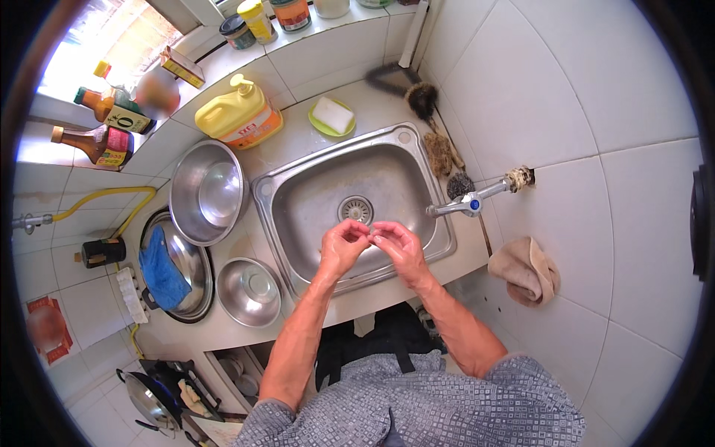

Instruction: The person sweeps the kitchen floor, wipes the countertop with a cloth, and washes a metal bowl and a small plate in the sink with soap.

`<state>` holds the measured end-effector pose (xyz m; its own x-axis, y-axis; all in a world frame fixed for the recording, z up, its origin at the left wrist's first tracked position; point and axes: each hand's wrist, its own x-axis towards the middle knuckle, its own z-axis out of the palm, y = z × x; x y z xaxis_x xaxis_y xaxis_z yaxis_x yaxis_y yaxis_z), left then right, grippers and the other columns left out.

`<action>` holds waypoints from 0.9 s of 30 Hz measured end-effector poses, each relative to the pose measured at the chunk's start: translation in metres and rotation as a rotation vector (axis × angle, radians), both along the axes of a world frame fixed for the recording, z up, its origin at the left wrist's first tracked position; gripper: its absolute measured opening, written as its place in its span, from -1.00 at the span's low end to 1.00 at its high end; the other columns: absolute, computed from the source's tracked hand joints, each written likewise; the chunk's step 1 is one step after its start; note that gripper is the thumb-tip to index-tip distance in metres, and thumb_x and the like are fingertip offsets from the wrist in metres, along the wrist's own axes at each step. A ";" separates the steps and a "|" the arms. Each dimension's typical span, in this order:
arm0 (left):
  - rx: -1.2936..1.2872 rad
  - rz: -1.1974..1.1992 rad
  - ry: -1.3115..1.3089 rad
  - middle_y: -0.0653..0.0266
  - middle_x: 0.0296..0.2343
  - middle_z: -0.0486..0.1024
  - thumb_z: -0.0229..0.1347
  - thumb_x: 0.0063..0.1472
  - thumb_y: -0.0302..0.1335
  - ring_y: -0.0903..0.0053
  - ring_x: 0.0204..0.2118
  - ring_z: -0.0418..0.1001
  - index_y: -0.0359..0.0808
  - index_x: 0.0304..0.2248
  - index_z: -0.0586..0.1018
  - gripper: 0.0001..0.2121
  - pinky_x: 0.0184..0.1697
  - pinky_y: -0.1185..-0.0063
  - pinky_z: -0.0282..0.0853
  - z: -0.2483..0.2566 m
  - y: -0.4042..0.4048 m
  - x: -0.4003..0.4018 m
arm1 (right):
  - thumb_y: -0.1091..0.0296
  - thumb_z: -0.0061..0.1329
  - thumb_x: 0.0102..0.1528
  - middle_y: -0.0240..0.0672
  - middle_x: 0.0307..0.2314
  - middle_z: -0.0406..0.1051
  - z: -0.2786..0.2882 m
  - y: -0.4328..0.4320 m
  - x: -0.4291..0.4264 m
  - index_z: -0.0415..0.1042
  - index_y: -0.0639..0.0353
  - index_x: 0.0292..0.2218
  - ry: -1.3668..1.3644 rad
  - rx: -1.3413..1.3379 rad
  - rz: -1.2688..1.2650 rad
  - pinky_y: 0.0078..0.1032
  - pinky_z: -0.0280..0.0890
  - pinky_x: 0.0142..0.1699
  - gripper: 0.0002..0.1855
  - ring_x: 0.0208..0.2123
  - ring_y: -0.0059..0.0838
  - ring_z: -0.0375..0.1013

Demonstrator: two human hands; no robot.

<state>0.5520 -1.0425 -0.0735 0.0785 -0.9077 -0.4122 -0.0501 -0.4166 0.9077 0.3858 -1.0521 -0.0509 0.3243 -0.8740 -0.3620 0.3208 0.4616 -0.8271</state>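
Note:
Both bare hands hover over the near part of a stainless steel sink (301, 184), close to its strainer drain (356, 210). My left hand (342, 248) has curled fingers, with the thumb close to the index finger; whether something small is pinched there cannot be told. My right hand (403, 248) faces it, fingers bent and apart from the thumb, with no object visible in it. The fingertips of the two hands meet or nearly meet. The skin looks wet. To the right, a metal faucet (455, 208) reaches over the sink's rim; no stream of water is visible.
Left of the sink stand a large steel basin (209, 190), a smaller steel bowl (248, 299) and a pan lid (192, 262) under a blue cloth (162, 268). Behind are a yellow detergent jug (243, 117) and soap (330, 114) on a green dish. Scrub brushes (438, 153) line the right wall.

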 end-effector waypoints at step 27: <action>0.167 0.644 0.810 0.25 -0.24 0.51 0.08 0.26 -0.55 0.57 -0.27 0.46 -0.34 -0.14 0.48 -0.82 -0.23 0.65 0.42 -0.007 0.019 -0.072 | 0.20 -0.07 0.24 -0.24 -0.15 0.40 -0.030 0.008 0.037 0.34 0.34 0.02 0.231 0.147 -0.117 -0.47 0.27 0.06 -0.56 -0.08 -0.43 0.38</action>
<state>0.4799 -1.0234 -0.0805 0.1708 -0.7190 -0.6738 0.8229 -0.2720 0.4988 0.4225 -1.0441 -0.0812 0.1187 -0.8331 -0.5402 0.1894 0.5530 -0.8113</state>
